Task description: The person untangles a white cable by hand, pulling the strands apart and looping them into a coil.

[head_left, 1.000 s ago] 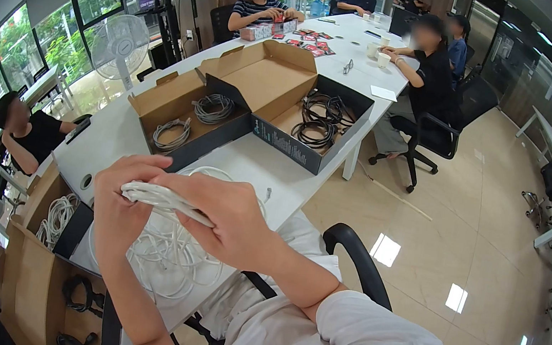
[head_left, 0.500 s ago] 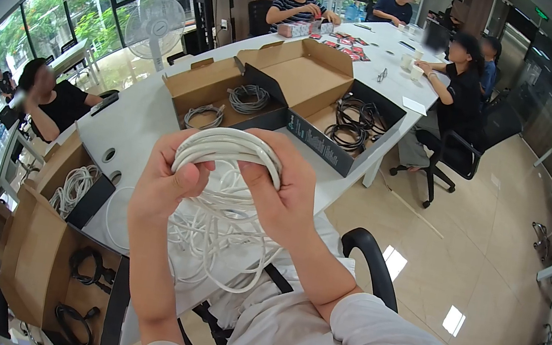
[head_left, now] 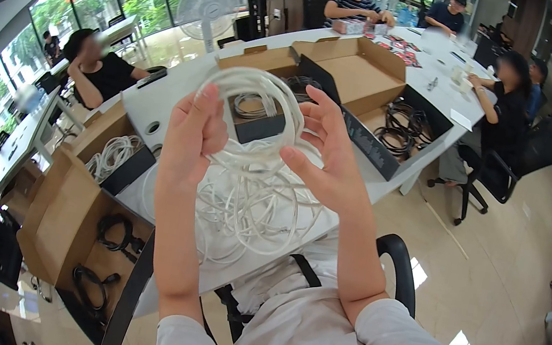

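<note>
Above the white table (head_left: 146, 105), before the open cardboard box (head_left: 359, 77), a white cable coil (head_left: 262, 80) is held up, loose loops hanging tangled below; the left hand (head_left: 191, 137) clamps its left side, fingers pressed together; the right hand (head_left: 331, 163) touches its right side, fingers (head_left: 315, 106) spread apart.

Bright, even daylight from large windows (head_left: 100, 7) at far left. Pale glare patches on the glossy floor (head_left: 458, 342) at right. Strong fisheye bending, black corners. Soft shadows; distant detail slightly soft.
</note>
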`<state>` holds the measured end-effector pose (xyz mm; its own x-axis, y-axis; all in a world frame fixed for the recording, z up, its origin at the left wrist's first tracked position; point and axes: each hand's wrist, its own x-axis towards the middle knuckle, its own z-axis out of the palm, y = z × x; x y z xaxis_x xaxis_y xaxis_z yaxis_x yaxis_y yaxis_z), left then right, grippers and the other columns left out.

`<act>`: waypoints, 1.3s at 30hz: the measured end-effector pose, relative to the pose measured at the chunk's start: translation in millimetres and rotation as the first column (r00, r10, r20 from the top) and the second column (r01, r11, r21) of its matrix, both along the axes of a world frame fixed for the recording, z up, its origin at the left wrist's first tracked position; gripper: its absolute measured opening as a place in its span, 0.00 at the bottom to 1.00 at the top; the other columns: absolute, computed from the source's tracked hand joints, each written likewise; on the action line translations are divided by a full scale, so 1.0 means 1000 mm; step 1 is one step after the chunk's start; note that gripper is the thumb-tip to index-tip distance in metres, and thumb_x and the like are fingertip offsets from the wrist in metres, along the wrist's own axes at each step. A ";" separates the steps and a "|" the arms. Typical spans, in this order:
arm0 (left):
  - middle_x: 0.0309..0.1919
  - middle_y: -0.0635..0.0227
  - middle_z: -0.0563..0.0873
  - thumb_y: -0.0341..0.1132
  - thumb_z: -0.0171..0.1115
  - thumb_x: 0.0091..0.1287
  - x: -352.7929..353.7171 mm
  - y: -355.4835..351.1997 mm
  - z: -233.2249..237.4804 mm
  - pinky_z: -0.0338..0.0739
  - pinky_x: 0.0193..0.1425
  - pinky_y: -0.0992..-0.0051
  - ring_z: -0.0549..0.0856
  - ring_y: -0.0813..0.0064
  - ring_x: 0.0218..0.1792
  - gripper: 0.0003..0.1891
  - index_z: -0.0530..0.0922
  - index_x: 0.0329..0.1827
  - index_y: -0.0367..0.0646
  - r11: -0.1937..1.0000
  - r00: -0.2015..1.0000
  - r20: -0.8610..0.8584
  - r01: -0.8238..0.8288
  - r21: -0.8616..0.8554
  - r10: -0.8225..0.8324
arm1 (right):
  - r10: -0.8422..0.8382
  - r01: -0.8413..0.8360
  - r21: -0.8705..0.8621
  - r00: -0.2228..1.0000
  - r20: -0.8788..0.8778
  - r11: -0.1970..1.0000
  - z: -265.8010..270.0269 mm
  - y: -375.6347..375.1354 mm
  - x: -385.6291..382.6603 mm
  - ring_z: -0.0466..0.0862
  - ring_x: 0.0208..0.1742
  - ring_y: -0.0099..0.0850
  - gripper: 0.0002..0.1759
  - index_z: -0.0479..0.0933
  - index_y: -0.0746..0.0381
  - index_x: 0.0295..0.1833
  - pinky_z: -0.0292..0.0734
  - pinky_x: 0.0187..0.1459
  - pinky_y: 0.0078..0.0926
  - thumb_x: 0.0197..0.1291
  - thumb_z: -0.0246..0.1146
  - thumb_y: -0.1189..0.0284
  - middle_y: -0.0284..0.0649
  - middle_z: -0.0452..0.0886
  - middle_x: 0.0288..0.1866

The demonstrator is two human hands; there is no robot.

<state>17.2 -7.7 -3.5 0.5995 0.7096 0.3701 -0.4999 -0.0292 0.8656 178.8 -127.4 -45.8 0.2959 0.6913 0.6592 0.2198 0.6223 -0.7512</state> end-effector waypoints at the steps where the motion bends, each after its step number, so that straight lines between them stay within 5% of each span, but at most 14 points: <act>1: 0.13 0.83 0.56 0.49 0.51 0.74 -0.004 0.004 0.001 0.44 0.15 0.82 0.51 0.90 0.11 0.21 0.63 0.24 0.49 1.000 0.999 0.030 -0.014 -0.011 0.014 | 0.039 -0.036 -0.042 0.998 0.052 0.998 -0.003 0.001 0.001 0.73 0.58 0.32 0.41 0.57 0.62 0.70 0.68 0.60 0.31 0.54 0.70 0.70 0.44 0.72 0.56; 4: 0.12 0.83 0.55 0.50 0.51 0.73 -0.013 0.013 0.004 0.44 0.15 0.82 0.50 0.90 0.11 0.21 0.63 0.24 0.50 0.997 0.992 0.111 -0.058 -0.053 0.064 | 0.141 -0.119 -0.103 0.962 0.234 0.987 -0.006 0.006 -0.003 0.74 0.59 0.36 0.44 0.59 0.63 0.70 0.67 0.63 0.34 0.52 0.73 0.65 0.46 0.73 0.58; 7: 0.12 0.83 0.54 0.51 0.51 0.73 -0.013 0.014 0.007 0.44 0.14 0.82 0.50 0.90 0.10 0.21 0.63 0.24 0.50 0.988 0.975 0.183 -0.108 -0.115 0.128 | 0.084 -0.020 -0.166 0.917 0.390 0.986 -0.018 0.013 -0.010 0.76 0.56 0.38 0.45 0.59 0.64 0.70 0.71 0.60 0.32 0.51 0.73 0.62 0.49 0.73 0.59; 10: 0.11 0.83 0.53 0.51 0.51 0.73 -0.017 0.016 0.010 0.45 0.14 0.83 0.50 0.90 0.10 0.20 0.64 0.25 0.50 0.978 0.950 0.274 -0.104 -0.178 0.151 | 0.159 -0.017 -0.317 0.890 0.428 0.948 -0.015 0.012 -0.013 0.75 0.55 0.34 0.42 0.60 0.64 0.70 0.72 0.57 0.31 0.51 0.72 0.68 0.44 0.76 0.53; 13: 0.11 0.83 0.53 0.50 0.51 0.73 -0.023 0.019 0.014 0.45 0.13 0.83 0.50 0.90 0.10 0.20 0.64 0.25 0.50 0.974 0.930 0.340 -0.066 -0.217 0.139 | 0.165 0.008 -0.303 0.824 0.542 0.953 -0.015 0.017 -0.008 0.79 0.41 0.36 0.45 0.58 0.59 0.72 0.76 0.44 0.30 0.49 0.71 0.66 0.47 0.78 0.47; 16: 0.12 0.83 0.53 0.49 0.51 0.74 -0.029 0.023 0.013 0.46 0.13 0.84 0.50 0.90 0.10 0.19 0.64 0.26 0.50 0.972 0.922 0.366 -0.041 -0.233 0.127 | 0.292 -0.036 -0.534 0.867 0.405 0.845 0.000 0.008 -0.011 0.76 0.31 0.33 0.43 0.61 0.56 0.71 0.74 0.37 0.31 0.47 0.68 0.69 0.43 0.78 0.35; 19: 0.11 0.83 0.52 0.49 0.51 0.74 -0.029 0.022 0.016 0.46 0.13 0.84 0.51 0.90 0.10 0.19 0.64 0.25 0.50 0.970 0.923 0.364 -0.036 -0.239 0.124 | 0.328 -0.119 -0.508 0.880 0.344 0.853 -0.006 0.011 -0.012 0.74 0.27 0.33 0.41 0.64 0.56 0.69 0.73 0.35 0.30 0.46 0.66 0.70 0.39 0.75 0.28; 22: 0.12 0.83 0.53 0.50 0.52 0.73 -0.032 0.019 0.017 0.46 0.14 0.83 0.51 0.90 0.10 0.19 0.64 0.25 0.51 0.973 0.931 0.339 -0.058 -0.224 0.133 | 0.381 -0.136 -0.508 0.826 0.416 0.850 -0.005 0.018 -0.011 0.68 0.27 0.22 0.39 0.64 0.55 0.68 0.68 0.33 0.21 0.47 0.66 0.76 0.33 0.71 0.29; 28: 0.12 0.83 0.53 0.50 0.54 0.72 -0.042 0.028 0.018 0.45 0.14 0.83 0.50 0.90 0.11 0.19 0.64 0.26 0.50 0.971 0.904 0.385 -0.106 -0.215 0.184 | 0.168 -0.103 -0.267 0.958 0.234 0.958 -0.022 0.032 -0.006 0.74 0.36 0.20 0.32 0.69 0.59 0.61 0.72 0.43 0.19 0.46 0.64 0.81 0.34 0.77 0.34; 31: 0.12 0.83 0.53 0.51 0.55 0.71 -0.056 0.032 0.020 0.44 0.15 0.82 0.49 0.89 0.11 0.20 0.64 0.26 0.51 0.967 0.878 0.415 -0.178 -0.181 0.239 | 0.140 -0.120 -0.119 0.975 0.175 0.986 -0.026 0.038 -0.001 0.78 0.42 0.20 0.31 0.69 0.62 0.61 0.73 0.48 0.18 0.47 0.63 0.83 0.37 0.80 0.39; 34: 0.12 0.83 0.53 0.50 0.55 0.71 -0.074 0.034 0.024 0.43 0.14 0.82 0.49 0.90 0.11 0.19 0.64 0.26 0.51 0.965 0.832 0.491 -0.196 -0.176 0.258 | 0.107 -0.101 -0.196 0.994 0.024 0.975 -0.017 0.031 -0.001 0.82 0.49 0.25 0.27 0.70 0.66 0.58 0.75 0.54 0.23 0.48 0.61 0.82 0.42 0.83 0.42; 39: 0.11 0.82 0.53 0.49 0.55 0.72 -0.100 0.036 0.028 0.43 0.14 0.83 0.49 0.89 0.11 0.19 0.63 0.26 0.49 0.955 0.732 0.617 -0.258 -0.144 0.290 | -0.065 0.064 -0.096 0.998 -0.006 0.993 -0.028 0.040 0.007 0.84 0.43 0.27 0.24 0.69 0.67 0.58 0.77 0.51 0.23 0.52 0.59 0.83 0.44 0.83 0.44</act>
<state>-83.1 27.9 24.6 0.0219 0.8321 0.5542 -0.9044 -0.2198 0.3658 185.7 -87.0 -73.6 0.3477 0.7306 0.5877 0.2497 0.5320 -0.8091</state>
